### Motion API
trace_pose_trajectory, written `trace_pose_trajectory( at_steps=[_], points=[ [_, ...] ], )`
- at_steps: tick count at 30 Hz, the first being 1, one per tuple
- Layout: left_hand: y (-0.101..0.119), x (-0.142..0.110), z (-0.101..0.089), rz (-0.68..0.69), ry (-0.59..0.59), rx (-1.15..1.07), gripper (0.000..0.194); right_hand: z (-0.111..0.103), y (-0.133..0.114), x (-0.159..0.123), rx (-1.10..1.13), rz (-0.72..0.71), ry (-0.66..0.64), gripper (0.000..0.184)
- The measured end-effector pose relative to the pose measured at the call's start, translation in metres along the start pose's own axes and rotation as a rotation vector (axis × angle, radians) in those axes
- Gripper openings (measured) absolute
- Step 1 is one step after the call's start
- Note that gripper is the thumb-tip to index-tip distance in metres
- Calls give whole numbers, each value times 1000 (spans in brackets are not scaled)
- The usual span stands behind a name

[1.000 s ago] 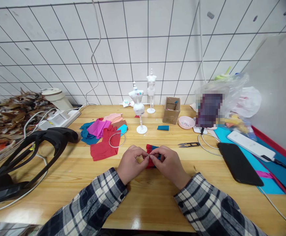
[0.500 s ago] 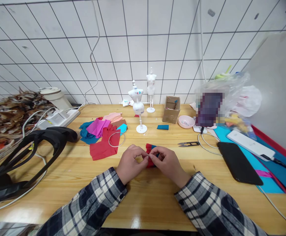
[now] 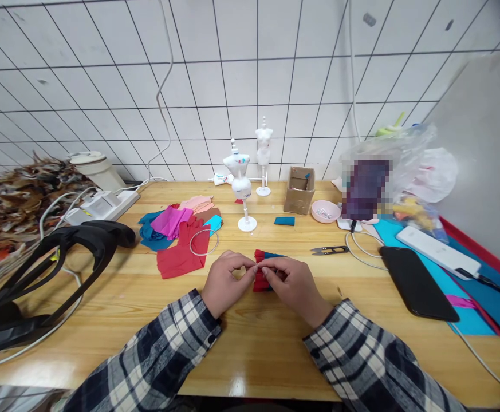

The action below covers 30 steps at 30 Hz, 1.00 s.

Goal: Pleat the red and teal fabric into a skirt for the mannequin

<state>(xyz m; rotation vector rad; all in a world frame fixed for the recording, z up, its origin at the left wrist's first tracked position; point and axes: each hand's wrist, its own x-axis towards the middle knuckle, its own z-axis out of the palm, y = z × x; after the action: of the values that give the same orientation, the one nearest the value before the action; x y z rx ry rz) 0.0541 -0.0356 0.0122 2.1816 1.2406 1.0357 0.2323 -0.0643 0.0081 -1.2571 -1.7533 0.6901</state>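
Observation:
Just above the tabletop, my left hand [image 3: 228, 284] is closed in a pinch of thumb and index finger. My right hand [image 3: 298, 284] meets it fingertip to fingertip, its thumb and index finger also drawn together. What the fingertips hold is too small to make out. Under and behind them lies a piece of red and blue pleated fabric [image 3: 259, 282], partly covered by my right hand. A flat red cloth [image 3: 183, 260] rests beyond my left hand, with a wire ring [image 3: 204, 253] partly over it. Thread snips [image 3: 330, 250] lie beyond my right hand.
Two small white mannequins [image 3: 241, 187] stand at the back. Nearby are a cardboard box [image 3: 299, 194], a pink bowl [image 3: 326, 216] of small bits and a blue fabric piece [image 3: 284, 221]. A black headset frame [image 3: 103, 252] sits left; a black phone [image 3: 419, 283] lies right.
My fingertips have shifted slightly left and up. The right index finger now stretches straighter toward the left fingertips, and more of the pleated fabric shows.

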Motion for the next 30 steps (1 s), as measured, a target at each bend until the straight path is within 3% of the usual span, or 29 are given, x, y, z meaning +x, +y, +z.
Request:
trace_pose_trajectory(
  at_steps=[9, 19, 23, 30],
  points=[
    [-2, 0, 0, 31, 25, 13, 12, 1, -1, -2, -53, -34, -8, 21],
    [2, -4, 1, 240, -52, 189, 12, 4, 1, 0, -10, 113, -44, 13],
    [2, -4, 2, 253, -104, 227, 13, 5, -1, 0, -7, 140, -45, 10],
    [6, -3, 3, 233, -68, 114, 11, 8, 1, 5, 379, 366, -73, 10]
  ],
)
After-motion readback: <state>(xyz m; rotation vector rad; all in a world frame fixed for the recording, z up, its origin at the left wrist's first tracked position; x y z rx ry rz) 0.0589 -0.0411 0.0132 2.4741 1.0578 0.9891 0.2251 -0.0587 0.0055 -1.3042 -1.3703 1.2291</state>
